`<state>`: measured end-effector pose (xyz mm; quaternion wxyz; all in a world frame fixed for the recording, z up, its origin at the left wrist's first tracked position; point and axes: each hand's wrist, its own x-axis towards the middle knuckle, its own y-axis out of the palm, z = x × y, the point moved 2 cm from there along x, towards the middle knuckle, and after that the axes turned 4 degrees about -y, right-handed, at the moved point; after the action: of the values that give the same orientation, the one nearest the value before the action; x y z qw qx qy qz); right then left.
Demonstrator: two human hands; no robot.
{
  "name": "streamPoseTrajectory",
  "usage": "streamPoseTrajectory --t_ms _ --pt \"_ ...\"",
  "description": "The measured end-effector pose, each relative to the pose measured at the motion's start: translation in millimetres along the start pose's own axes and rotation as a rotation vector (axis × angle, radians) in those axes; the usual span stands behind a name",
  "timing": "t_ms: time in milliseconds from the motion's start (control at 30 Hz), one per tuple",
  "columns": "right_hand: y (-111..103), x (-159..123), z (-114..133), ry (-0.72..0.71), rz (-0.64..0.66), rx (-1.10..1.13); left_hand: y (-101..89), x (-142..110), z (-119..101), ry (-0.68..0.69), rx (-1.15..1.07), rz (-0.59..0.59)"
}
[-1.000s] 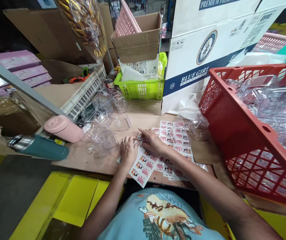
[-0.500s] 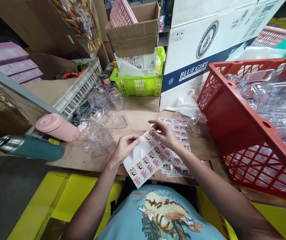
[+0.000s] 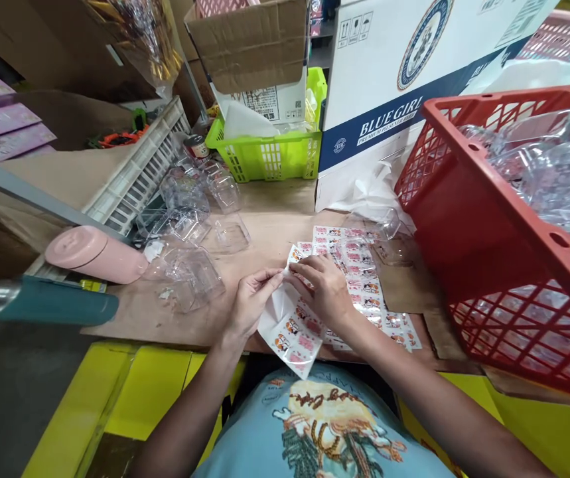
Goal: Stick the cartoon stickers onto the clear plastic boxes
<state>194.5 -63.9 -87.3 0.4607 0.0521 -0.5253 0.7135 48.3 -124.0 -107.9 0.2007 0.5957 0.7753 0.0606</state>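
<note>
A sticker sheet (image 3: 292, 332) with small red and orange printed labels hangs over the table's near edge, held up by both hands. My left hand (image 3: 251, 300) pinches its upper left corner, fingers closed. My right hand (image 3: 320, 287) lies over the sheet's top, fingers curled and pinching at the same corner. More sticker sheets (image 3: 359, 265) lie flat on the brown table (image 3: 275, 229) just beyond and right of my hands. Clear plastic containers (image 3: 188, 275) sit loose to the left.
A red crate (image 3: 444, 219) full of clear plastic containers stands at the right. A green basket (image 3: 269, 156), a cardboard box and a large white carton (image 3: 389, 86) line the back. A pink bottle (image 3: 93, 252) and a teal flask (image 3: 46, 307) lie at the left.
The sheet lay flat under both hands, then was lifted off the table. Now both hands have come together at its upper corner and the sheet droops over the table edge.
</note>
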Motion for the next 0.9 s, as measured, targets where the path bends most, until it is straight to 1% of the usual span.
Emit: streamPoseTrajectory --t_ms 100,233,367,467,567,633,667,700,767,833,867,900 --pt "-0.7 -1.8 -0.2 0.026 -0.040 0.042 2.3 -0.9 4.4 0.006 -0.039 -0.046" --pt "2.5 -4.8 -1.4 0.097 -0.078 0.148 4.8 -0.7 10.4 0.009 -0.043 -0.053" --pt "6.0 -3.9 -3.5 0.205 -0.048 0.346 6.5 -1.9 11.5 0.052 0.004 -0.046" --pt "5.1 -0.2 -7.1 0.315 -0.048 0.510 8.1 -4.2 10.5 0.042 0.016 -0.048" --pt "1.7 2.8 -15.9 0.415 -0.105 0.596 4.9 -3.3 11.6 0.009 -0.004 -0.055" --pt "-2.4 3.5 -23.9 0.468 -0.156 0.633 -2.8 1.2 14.0 0.022 0.026 -0.080" --pt "-5.6 3.6 -27.9 0.492 -0.188 0.651 -8.0 4.3 15.2 0.051 0.088 -0.104" --pt "-10.0 3.6 -31.6 0.511 -0.228 0.663 -13.4 7.5 16.0 0.099 0.196 -0.135" --pt "-21.4 3.9 -36.7 0.532 -0.316 0.667 -21.1 12.2 14.6 0.239 0.519 -0.222" --pt "-34.1 4.4 -37.5 0.536 -0.404 0.670 -20.4 12.0 8.2 0.395 0.827 -0.323" --pt "-39.7 4.9 -36.1 0.528 -0.441 0.677 -16.4 9.6 3.1 0.460 0.908 -0.367" --pt "-44.3 5.5 -33.7 0.510 -0.469 0.681 -10.1 6.3 -3.0 0.500 0.922 -0.387"
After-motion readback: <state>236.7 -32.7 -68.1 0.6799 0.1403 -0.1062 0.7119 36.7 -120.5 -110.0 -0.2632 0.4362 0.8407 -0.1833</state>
